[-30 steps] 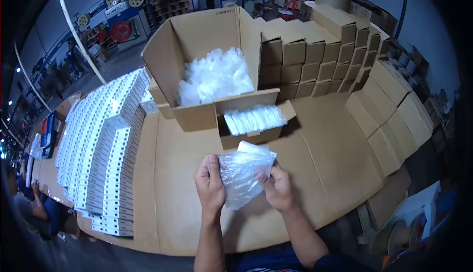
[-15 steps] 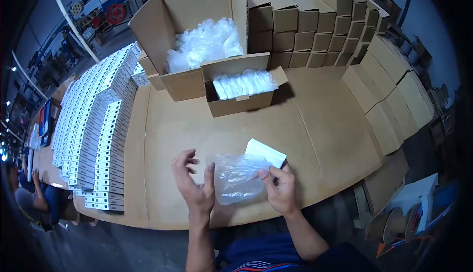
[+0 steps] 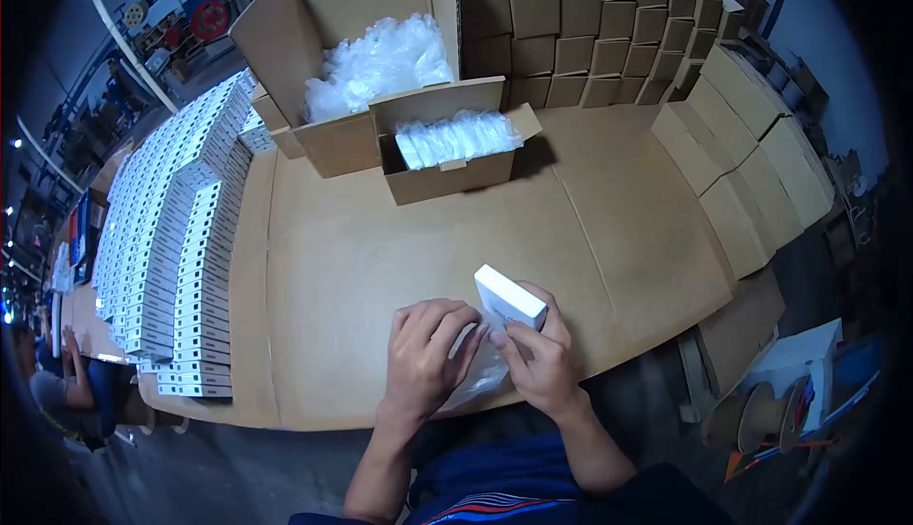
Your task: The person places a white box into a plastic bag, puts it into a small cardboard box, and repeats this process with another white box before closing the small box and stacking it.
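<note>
Near the table's front edge, a small white box [image 3: 511, 299] is held in my right hand [image 3: 542, 359], its fingers wrapped around the right side. A clear plastic bag [image 3: 480, 373] hangs between both hands, partly hidden by them. The fingers of my left hand [image 3: 425, 349] are bent together, pinching the bag close to my right fingertips. Farther back stands an open brown carton [image 3: 452, 183] holding a row of plastic-wrapped white items [image 3: 456, 140]. Behind it, a larger open carton [image 3: 347, 149] holds loose clear plastic bags [image 3: 380, 64].
Tall stacks of small white boxes [image 3: 162, 249] line the left of the brown table [image 3: 380, 249]. Brown cartons [image 3: 580, 40] are stacked at the back, with more cartons [image 3: 751, 183] at the right. A person [image 3: 71, 382] is at the far left. Spools [image 3: 761, 418] stand lower right.
My left hand has moved right and closed on the bag, which is now bunched and lower. The white box has been tilted more upright in my right hand. The view has shifted slightly.
</note>
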`<act>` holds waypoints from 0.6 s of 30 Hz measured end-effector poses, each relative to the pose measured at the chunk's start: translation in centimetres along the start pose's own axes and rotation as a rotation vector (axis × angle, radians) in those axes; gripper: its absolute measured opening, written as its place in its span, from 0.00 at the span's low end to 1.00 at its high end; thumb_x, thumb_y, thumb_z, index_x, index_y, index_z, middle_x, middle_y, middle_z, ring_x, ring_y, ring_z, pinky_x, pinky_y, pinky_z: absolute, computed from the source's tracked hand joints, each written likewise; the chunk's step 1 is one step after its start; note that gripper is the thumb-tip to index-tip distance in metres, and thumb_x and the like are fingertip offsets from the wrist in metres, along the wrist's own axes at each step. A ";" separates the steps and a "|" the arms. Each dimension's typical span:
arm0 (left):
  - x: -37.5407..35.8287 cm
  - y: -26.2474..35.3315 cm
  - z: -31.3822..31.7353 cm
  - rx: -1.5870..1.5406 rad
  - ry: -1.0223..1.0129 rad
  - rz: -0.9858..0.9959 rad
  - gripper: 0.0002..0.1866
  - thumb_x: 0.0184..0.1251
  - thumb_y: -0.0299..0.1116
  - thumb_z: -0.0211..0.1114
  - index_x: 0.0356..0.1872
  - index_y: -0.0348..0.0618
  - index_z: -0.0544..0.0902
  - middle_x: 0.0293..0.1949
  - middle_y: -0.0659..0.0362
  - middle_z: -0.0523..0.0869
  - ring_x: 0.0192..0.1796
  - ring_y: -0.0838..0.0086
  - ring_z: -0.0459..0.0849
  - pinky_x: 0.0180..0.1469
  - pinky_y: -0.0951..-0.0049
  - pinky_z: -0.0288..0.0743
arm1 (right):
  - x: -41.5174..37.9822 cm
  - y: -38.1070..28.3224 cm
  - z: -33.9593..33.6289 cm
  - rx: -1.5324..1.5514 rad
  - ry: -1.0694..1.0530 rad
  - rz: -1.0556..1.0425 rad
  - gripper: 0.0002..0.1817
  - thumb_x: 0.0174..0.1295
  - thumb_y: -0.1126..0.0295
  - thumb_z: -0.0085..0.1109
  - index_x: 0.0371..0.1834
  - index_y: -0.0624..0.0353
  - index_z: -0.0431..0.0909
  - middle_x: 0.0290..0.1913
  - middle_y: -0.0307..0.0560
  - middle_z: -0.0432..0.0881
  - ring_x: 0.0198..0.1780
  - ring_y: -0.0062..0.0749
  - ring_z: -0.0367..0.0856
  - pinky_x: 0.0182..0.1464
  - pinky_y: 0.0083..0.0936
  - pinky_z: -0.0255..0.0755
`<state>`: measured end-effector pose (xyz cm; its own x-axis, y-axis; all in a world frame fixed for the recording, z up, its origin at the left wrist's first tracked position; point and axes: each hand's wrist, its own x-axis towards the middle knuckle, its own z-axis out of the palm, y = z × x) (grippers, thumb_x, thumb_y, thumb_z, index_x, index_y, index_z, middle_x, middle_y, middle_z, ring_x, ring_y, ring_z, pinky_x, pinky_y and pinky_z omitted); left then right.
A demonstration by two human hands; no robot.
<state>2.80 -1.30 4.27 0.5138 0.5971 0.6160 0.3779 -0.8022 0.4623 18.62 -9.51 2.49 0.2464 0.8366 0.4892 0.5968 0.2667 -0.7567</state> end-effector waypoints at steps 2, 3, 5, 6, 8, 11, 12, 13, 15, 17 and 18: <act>-0.3 -0.2 0.4 -0.056 -0.001 -0.041 0.11 0.61 0.25 0.75 0.42 0.42 0.83 0.39 0.56 0.86 0.44 0.62 0.86 0.49 0.63 0.75 | -0.1 0.0 -0.1 -0.027 -0.023 0.015 0.08 0.61 0.74 0.73 0.37 0.68 0.86 0.63 0.66 0.76 0.61 0.57 0.81 0.60 0.40 0.77; -0.4 -0.2 0.5 -0.072 -0.003 -0.081 0.10 0.61 0.23 0.75 0.42 0.41 0.83 0.39 0.55 0.87 0.43 0.60 0.86 0.48 0.63 0.76 | -0.2 0.0 -0.1 -0.040 -0.031 0.015 0.08 0.60 0.74 0.74 0.37 0.68 0.86 0.63 0.66 0.76 0.61 0.57 0.81 0.60 0.40 0.77; -0.4 -0.3 0.5 -0.094 -0.025 -0.152 0.08 0.66 0.21 0.71 0.44 0.37 0.81 0.37 0.51 0.87 0.42 0.56 0.87 0.48 0.61 0.79 | -0.6 0.1 -0.2 -0.043 -0.064 0.032 0.08 0.59 0.73 0.75 0.36 0.67 0.87 0.63 0.66 0.76 0.61 0.57 0.81 0.61 0.40 0.77; -0.5 -0.7 0.5 -0.113 -0.042 -0.198 0.07 0.68 0.22 0.69 0.44 0.37 0.81 0.37 0.51 0.87 0.42 0.56 0.87 0.48 0.61 0.79 | -0.7 0.3 -0.3 -0.033 -0.087 0.047 0.09 0.59 0.73 0.76 0.35 0.67 0.87 0.63 0.66 0.76 0.61 0.57 0.81 0.60 0.40 0.77; -0.1 -1.3 0.3 -0.149 -0.074 -0.289 0.06 0.71 0.23 0.67 0.44 0.36 0.80 0.37 0.50 0.87 0.42 0.56 0.87 0.48 0.61 0.79 | -0.9 0.5 -0.5 -0.022 -0.122 0.080 0.09 0.58 0.73 0.76 0.34 0.66 0.87 0.63 0.66 0.76 0.61 0.57 0.81 0.60 0.40 0.77; 0.7 -1.8 -0.1 -0.132 -0.110 -0.341 0.05 0.75 0.26 0.65 0.44 0.38 0.79 0.28 0.52 0.87 0.33 0.59 0.86 0.44 0.62 0.76 | -1.1 0.7 -0.7 -0.027 -0.140 0.122 0.09 0.58 0.72 0.77 0.33 0.66 0.86 0.63 0.66 0.76 0.61 0.56 0.81 0.60 0.40 0.77; 0.8 -1.9 0.0 -0.093 -0.120 -0.358 0.05 0.75 0.26 0.66 0.44 0.39 0.78 0.28 0.53 0.87 0.31 0.60 0.85 0.43 0.62 0.75 | -1.0 0.7 -0.7 -0.032 -0.137 0.126 0.09 0.58 0.72 0.77 0.33 0.66 0.86 0.62 0.65 0.77 0.60 0.56 0.82 0.60 0.40 0.77; 0.9 -1.9 0.4 -0.321 -0.078 -0.528 0.07 0.76 0.28 0.65 0.48 0.39 0.79 0.27 0.52 0.89 0.26 0.61 0.84 0.35 0.64 0.75 | -1.1 0.7 -0.7 -0.037 -0.132 0.132 0.09 0.58 0.72 0.77 0.33 0.66 0.86 0.62 0.65 0.77 0.60 0.56 0.82 0.60 0.40 0.77; 1.8 -1.4 -0.5 -0.465 -0.145 -0.535 0.08 0.77 0.28 0.64 0.52 0.40 0.79 0.30 0.50 0.91 0.27 0.61 0.88 0.34 0.66 0.77 | -1.6 1.1 -0.4 -0.004 -0.099 0.180 0.09 0.58 0.71 0.77 0.33 0.66 0.86 0.62 0.64 0.78 0.59 0.55 0.82 0.59 0.40 0.76; 2.1 -1.7 -1.1 -0.515 -0.250 -0.501 0.17 0.76 0.25 0.63 0.64 0.40 0.77 0.29 0.51 0.91 0.26 0.74 0.89 0.31 0.73 0.78 | -1.5 1.6 -0.2 0.007 -0.059 0.202 0.09 0.58 0.71 0.77 0.33 0.65 0.87 0.58 0.62 0.79 0.56 0.53 0.83 0.58 0.38 0.77; 2.0 -2.1 -0.9 -0.540 -0.271 -0.445 0.19 0.76 0.24 0.62 0.66 0.41 0.77 0.31 0.49 0.92 0.30 0.71 0.91 0.34 0.71 0.80 | -1.6 1.6 -0.1 0.004 -0.038 0.207 0.09 0.58 0.71 0.78 0.33 0.65 0.87 0.55 0.61 0.80 0.54 0.51 0.83 0.56 0.36 0.77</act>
<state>2.31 1.54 5.12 0.5990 0.7864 0.1510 0.1997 -0.3293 0.9229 19.29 -10.48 0.58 0.3342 0.8914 0.3061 0.5335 0.0888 -0.8411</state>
